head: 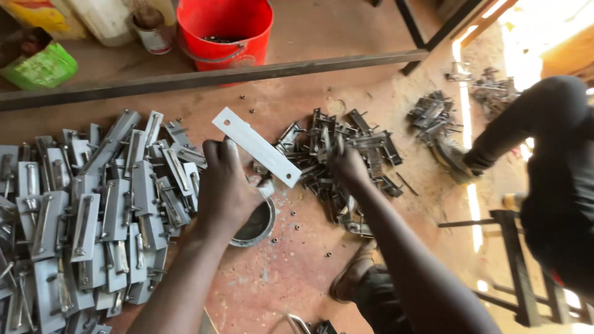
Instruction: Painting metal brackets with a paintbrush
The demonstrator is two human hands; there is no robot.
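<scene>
Grey finished latches (86, 216) pile left; left hand (226, 188) grips a flat plate (257, 147), right hand (348, 166) closes on loose brackets (346, 154), many remaining.

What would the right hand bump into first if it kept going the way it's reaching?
The right hand is already at the pile of dark metal brackets, fingers pointing into it, so more brackets come first; actual contact is hard to judge.

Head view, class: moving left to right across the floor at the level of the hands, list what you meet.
Pile of grey latch plates → left hand holding a flat metal strip → right hand on a heap of dark metal brackets → another person's dark-clothed leg.
</scene>
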